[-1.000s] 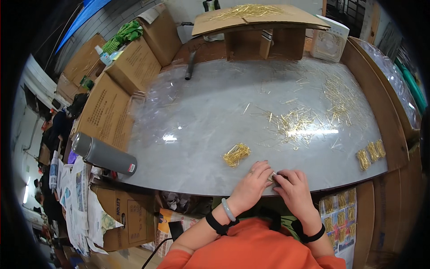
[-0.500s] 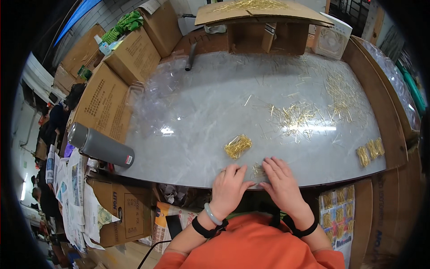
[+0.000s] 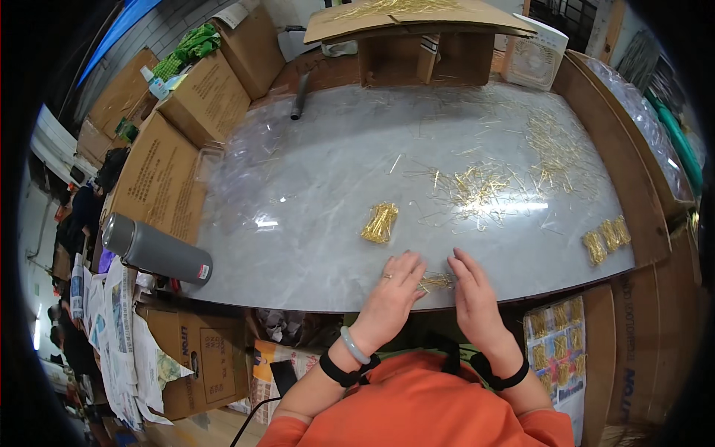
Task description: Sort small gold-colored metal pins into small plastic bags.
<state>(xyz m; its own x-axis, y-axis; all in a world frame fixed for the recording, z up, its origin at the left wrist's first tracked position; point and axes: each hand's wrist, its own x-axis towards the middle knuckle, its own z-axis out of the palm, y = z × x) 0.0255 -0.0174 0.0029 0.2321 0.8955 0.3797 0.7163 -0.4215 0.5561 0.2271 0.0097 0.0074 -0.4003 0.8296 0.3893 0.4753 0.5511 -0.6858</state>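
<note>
The left hand [image 3: 389, 296] and the right hand [image 3: 475, 298] are held apart, fingers extended, with a small batch of gold wire pins [image 3: 437, 282] flanked between them on the grey tabletop [image 3: 313, 223]; whether it is touched by either cannot be told. Beyond that batch, leftward, a thick pin bundle [image 3: 380, 223] is laid; beyond it, rightward, loose pins [image 3: 477, 190] are scattered. Three smaller bundles [image 3: 612, 237] are lined up well to its right.
</note>
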